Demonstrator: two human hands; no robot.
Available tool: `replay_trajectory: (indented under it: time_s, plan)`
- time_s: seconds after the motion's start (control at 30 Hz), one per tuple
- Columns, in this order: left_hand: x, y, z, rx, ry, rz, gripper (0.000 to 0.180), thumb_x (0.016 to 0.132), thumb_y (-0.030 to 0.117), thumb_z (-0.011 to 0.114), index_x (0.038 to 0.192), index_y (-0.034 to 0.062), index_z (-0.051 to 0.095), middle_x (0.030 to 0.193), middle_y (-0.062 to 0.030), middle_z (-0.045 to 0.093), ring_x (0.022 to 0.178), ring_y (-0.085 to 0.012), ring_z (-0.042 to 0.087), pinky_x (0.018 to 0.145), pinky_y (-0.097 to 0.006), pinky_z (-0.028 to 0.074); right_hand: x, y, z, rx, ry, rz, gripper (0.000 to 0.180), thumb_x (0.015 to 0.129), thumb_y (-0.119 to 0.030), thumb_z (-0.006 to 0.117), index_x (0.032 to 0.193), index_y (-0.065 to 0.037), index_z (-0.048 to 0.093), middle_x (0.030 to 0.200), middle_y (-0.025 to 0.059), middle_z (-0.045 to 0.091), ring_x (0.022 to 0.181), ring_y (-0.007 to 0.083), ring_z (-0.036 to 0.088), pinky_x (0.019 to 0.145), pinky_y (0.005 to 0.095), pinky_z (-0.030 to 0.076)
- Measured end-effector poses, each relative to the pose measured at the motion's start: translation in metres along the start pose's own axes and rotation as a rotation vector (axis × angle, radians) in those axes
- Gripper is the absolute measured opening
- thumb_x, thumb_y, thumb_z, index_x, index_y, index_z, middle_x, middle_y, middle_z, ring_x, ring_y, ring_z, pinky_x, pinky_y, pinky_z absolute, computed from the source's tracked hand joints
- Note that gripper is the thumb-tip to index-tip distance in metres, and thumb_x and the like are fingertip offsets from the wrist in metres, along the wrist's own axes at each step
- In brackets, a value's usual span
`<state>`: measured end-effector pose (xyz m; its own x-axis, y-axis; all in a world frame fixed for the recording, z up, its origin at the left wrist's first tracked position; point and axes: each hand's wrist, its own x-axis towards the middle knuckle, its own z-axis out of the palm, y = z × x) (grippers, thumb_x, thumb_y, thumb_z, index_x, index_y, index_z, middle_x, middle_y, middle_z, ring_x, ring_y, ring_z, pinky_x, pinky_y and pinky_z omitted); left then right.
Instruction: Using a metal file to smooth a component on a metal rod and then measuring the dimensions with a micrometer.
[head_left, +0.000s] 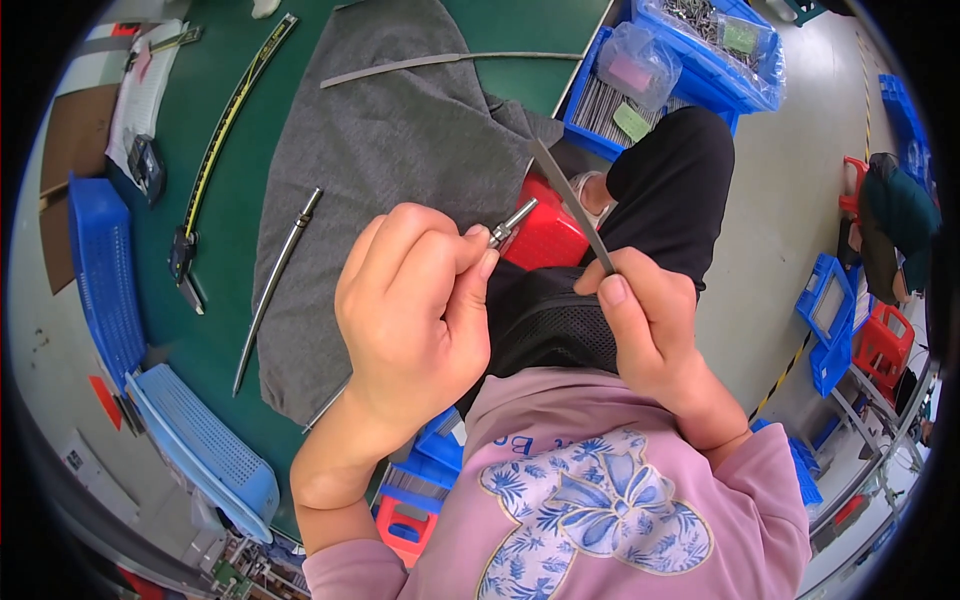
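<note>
Pin (514,220), silvery, stepped, tight between left fingers (470,290), flat grey strip (573,205) between pinched right fingers (620,308).

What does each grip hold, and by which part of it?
Left grip: a metal rod, pinched near its visible tip. Right grip: a flat strip, by its lower end.

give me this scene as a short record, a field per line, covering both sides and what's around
left grip: closed on a small stepped metal piece, pinched between thumb and finger
right grip: closed on a flat grey strip
contact: strip and metal piece appear apart
on grey cloth: slim metal rod; long thin strip across its upper part
on green table: cloth; caliper left of it
left edge: blue baskets
upper right: blue bins holding metal parts
</note>
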<state>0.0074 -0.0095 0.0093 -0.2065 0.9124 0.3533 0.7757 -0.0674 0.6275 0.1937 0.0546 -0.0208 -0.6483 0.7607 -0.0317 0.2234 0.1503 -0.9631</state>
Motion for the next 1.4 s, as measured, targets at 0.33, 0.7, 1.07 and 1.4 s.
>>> replay_trajectory:
  time_s: [0.33,0.7,1.07,1.4]
  plan:
    - [-0.004,-0.002,0.009,0.042,0.076,0.030,0.018,0.063,-0.005,0.068,0.074,0.0017,0.055,0.073,-0.0089,0.049,0.063,-0.0270,0.051,0.054,-0.037,0.041,0.123,-0.026,-0.034,-0.915,0.350,-0.486,0.012,0.083,-0.017,0.058,0.087,-0.006,0.061,0.073,0.0118,0.063,0.064,0.0303,0.062,0.056,0.0403,0.048]
    - [0.003,-0.011,-0.001,0.113,0.184,-0.038,0.015,0.070,0.002,0.068,0.077,0.0031,0.055,0.077,-0.0088,0.051,0.068,-0.0269,0.053,0.058,-0.038,0.043,0.169,-0.038,-0.017,-0.945,0.263,-0.788,0.015,0.076,-0.015,0.063,0.088,-0.007,0.066,0.083,0.0099,0.062,0.083,0.0296,0.061,0.068,0.0399,0.050]
    - [-0.001,-0.005,-0.013,0.396,-0.006,-0.162,0.018,0.071,0.005,0.066,0.078,0.0026,0.050,0.082,-0.0107,0.051,0.079,-0.0292,0.056,0.064,-0.040,0.047,0.100,-0.035,0.002,-0.341,0.041,-0.459,0.011,0.072,-0.002,0.070,0.079,-0.001,0.061,0.080,0.0095,0.059,0.073,0.0232,0.059,0.065,0.0309,0.047]
    - [-0.002,-0.012,0.004,0.493,0.109,-0.081,0.013,0.071,0.004,0.059,0.080,0.0017,0.050,0.082,-0.0103,0.049,0.072,-0.0216,0.060,0.055,-0.030,0.053,0.108,-0.041,0.006,-0.272,-0.295,-0.529,0.014,0.079,0.000,0.063,0.093,0.000,0.063,0.091,0.0108,0.062,0.082,0.0250,0.060,0.071,0.0330,0.047]
